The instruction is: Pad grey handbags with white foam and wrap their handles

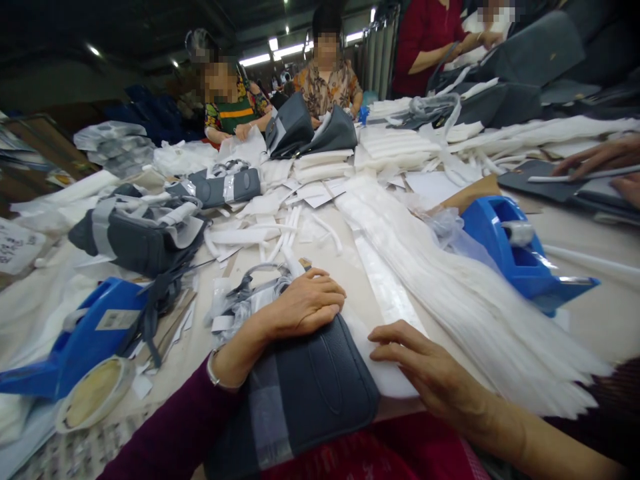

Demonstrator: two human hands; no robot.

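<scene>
Left hand [300, 303] open and flat, resting on a grey leather handbag [300, 393] at the table's near edge; right hand [425, 360] open, fingertips on a white foam sheet [387, 370] against the bag; blue tape dispenser [515, 253] off right, past long white strips [475, 313].

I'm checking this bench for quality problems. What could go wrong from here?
The grey bag sits at the table's near edge under the left hand, so it might slip off if let go. The white foam sheet under the right hand could shift or crease against the bag. The loose white strips touching it might get dragged out of place.
</scene>
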